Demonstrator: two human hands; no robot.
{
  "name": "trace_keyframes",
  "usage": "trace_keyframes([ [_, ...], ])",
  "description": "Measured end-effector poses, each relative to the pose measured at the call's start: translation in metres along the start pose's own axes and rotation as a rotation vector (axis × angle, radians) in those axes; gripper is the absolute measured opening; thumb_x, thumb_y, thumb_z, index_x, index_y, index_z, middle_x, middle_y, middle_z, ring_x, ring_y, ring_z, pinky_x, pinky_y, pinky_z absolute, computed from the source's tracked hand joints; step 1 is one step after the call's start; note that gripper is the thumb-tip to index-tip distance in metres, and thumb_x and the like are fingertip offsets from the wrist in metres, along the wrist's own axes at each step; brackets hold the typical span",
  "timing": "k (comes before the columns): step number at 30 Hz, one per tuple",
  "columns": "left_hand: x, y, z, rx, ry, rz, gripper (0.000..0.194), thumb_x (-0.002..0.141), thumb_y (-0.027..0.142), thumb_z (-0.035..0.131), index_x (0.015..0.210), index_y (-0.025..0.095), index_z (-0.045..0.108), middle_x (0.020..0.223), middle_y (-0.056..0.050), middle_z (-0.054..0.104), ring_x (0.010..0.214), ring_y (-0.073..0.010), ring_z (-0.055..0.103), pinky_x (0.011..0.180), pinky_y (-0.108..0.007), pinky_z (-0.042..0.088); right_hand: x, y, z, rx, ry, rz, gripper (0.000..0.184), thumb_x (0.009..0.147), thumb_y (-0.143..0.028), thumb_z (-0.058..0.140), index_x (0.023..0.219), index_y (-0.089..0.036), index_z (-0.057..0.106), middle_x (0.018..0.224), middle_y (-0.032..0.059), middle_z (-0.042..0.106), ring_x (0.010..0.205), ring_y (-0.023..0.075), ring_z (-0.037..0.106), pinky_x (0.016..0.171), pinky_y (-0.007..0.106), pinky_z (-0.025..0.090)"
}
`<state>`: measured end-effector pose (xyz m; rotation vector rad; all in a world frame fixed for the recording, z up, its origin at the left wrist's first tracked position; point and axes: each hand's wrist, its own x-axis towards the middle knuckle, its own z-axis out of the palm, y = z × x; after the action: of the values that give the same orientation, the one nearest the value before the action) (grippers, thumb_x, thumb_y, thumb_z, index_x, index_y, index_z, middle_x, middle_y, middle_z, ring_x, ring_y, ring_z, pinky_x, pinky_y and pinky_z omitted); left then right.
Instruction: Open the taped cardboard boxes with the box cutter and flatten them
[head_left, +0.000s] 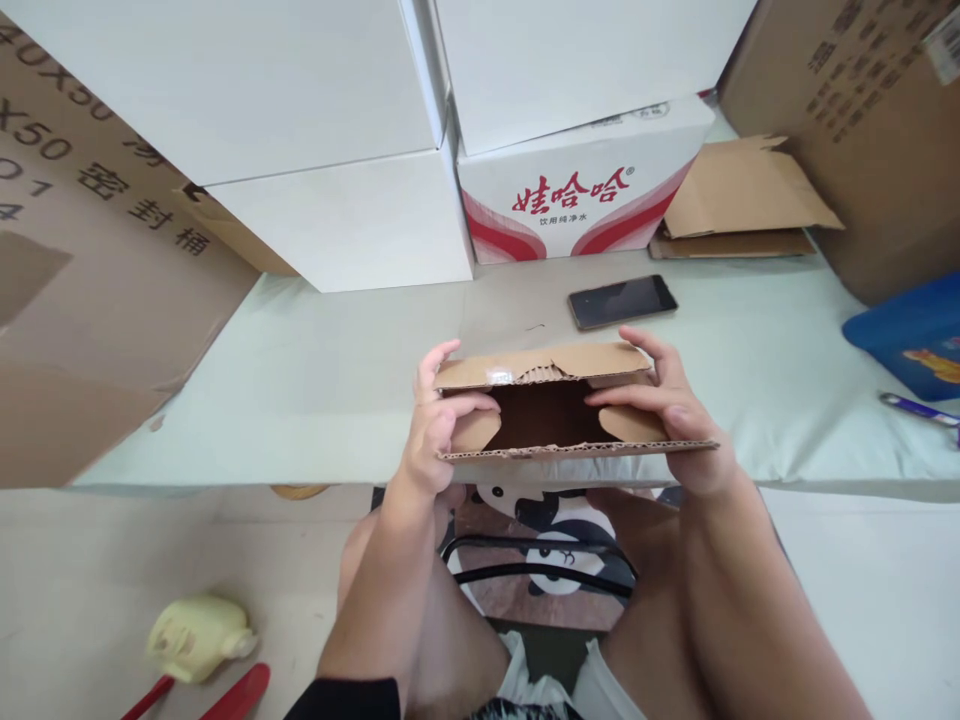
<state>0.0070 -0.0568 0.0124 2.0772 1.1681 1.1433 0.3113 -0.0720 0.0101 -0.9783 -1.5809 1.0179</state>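
Brown corrugated cardboard, ragged along one edge, forms the open box [540,364] between the left hand [436,430] and right hand [686,415], their fingers clamped on its ends. Just beyond the right fingers lies a dark smartphone [622,302]; farther off, a drinking-water carton [581,195] and smooth white boxes [360,225] stand like a wall, a blue container [904,335] well rightward. Creased pale-green cloth [300,390] spreads around the fingers, a yellow bottle [196,637] on the floor [67,580] below left.

Bright, diffuse light, slight glare on tape [499,377], deep shadow inside the carton [600,361], wide-angle stretch at edges.
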Motion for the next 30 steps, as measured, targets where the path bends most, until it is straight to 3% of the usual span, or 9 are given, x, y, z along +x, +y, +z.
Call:
trace_keyframes([
  [3, 0.000, 0.001, 0.001, -0.022, 0.016, -0.018, 0.063, 0.101, 0.055, 0.020, 0.092, 0.025, 0.076, 0.158, -0.002, 0.033, 0.139, -0.0315, 0.040, 0.123, -0.054, 0.036, 0.000, 0.000, 0.000, -0.004, 0.039, 0.001, 0.052, 0.094, -0.064, 0.041, 0.095, -0.031, 0.080, 0.157, -0.0029, 0.037, 0.118, 0.0317, 0.053, 0.102, 0.054, 0.047],
  [5, 0.000, 0.002, 0.003, -0.039, 0.043, -0.026, 0.060, 0.100, 0.054, 0.022, 0.092, 0.025, 0.074, 0.155, -0.003, 0.033, 0.138, -0.0309, 0.040, 0.122, -0.053, 0.036, 0.000, 0.000, 0.002, 0.000, 0.062, -0.013, 0.051, 0.093, -0.063, 0.041, 0.091, -0.028, 0.078, 0.153, -0.0004, 0.040, 0.112, 0.0302, 0.055, 0.095, 0.052, 0.050],
  [8, 0.000, 0.004, 0.005, -0.066, 0.085, -0.038, 0.057, 0.099, 0.057, 0.024, 0.090, 0.025, 0.071, 0.150, -0.005, 0.035, 0.133, -0.0308, 0.043, 0.116, -0.053, 0.041, 0.000, -0.002, 0.005, -0.007, 0.108, -0.032, 0.049, 0.094, -0.061, 0.041, 0.089, -0.028, 0.076, 0.150, 0.0006, 0.043, 0.124, 0.0332, 0.050, 0.106, 0.053, 0.045],
  [12, 0.001, 0.004, 0.008, -0.085, 0.129, -0.063, 0.058, 0.097, 0.061, 0.026, 0.086, 0.024, 0.068, 0.145, -0.007, 0.039, 0.124, -0.0306, 0.047, 0.108, -0.053, 0.046, 0.002, -0.003, 0.012, 0.026, 0.192, -0.046, 0.046, 0.094, -0.062, 0.042, 0.085, -0.028, 0.072, 0.150, -0.0011, 0.046, 0.142, 0.0348, 0.038, 0.124, 0.054, 0.024],
  [14, 0.002, 0.002, 0.009, -0.119, 0.154, -0.042, 0.054, 0.097, 0.059, 0.028, 0.085, 0.024, 0.067, 0.144, -0.007, 0.041, 0.123, -0.0306, 0.048, 0.109, -0.053, 0.045, 0.004, -0.003, 0.015, 0.083, 0.231, -0.071, 0.043, 0.093, -0.060, 0.044, 0.084, -0.028, 0.071, 0.149, -0.0018, 0.049, 0.144, 0.0341, 0.038, 0.126, 0.054, 0.020],
  [20, 0.004, 0.000, 0.013, -0.182, 0.230, -0.033, 0.053, 0.095, 0.066, 0.030, 0.082, 0.025, 0.060, 0.141, -0.005, 0.047, 0.125, -0.0302, 0.051, 0.118, -0.052, 0.035, 0.009, -0.003, 0.018, 0.203, 0.297, -0.087, 0.042, 0.090, -0.064, 0.050, 0.080, -0.026, 0.065, 0.146, -0.0004, 0.054, 0.144, 0.0353, 0.042, 0.124, 0.056, 0.025],
  [25, 0.005, 0.000, 0.012, -0.182, 0.250, -0.074, 0.055, 0.092, 0.072, 0.032, 0.076, 0.024, 0.054, 0.124, -0.008, 0.051, 0.121, -0.0305, 0.052, 0.114, -0.053, 0.038, 0.010, -0.005, 0.020, 0.258, 0.353, -0.080, 0.039, 0.088, -0.063, 0.054, 0.079, -0.027, 0.064, 0.142, -0.0009, 0.058, 0.136, 0.0340, 0.049, 0.118, 0.055, 0.034],
  [30, 0.006, 0.000, 0.011, -0.180, 0.247, -0.068, 0.061, 0.092, 0.077, 0.027, 0.077, 0.023, 0.052, 0.126, -0.009, 0.052, 0.127, -0.0331, 0.052, 0.110, -0.055, 0.044, 0.012, -0.007, 0.022, 0.307, 0.368, -0.115, 0.034, 0.090, -0.059, 0.054, 0.082, -0.028, 0.065, 0.135, -0.0010, 0.062, 0.130, 0.0307, 0.053, 0.112, 0.051, 0.040],
])
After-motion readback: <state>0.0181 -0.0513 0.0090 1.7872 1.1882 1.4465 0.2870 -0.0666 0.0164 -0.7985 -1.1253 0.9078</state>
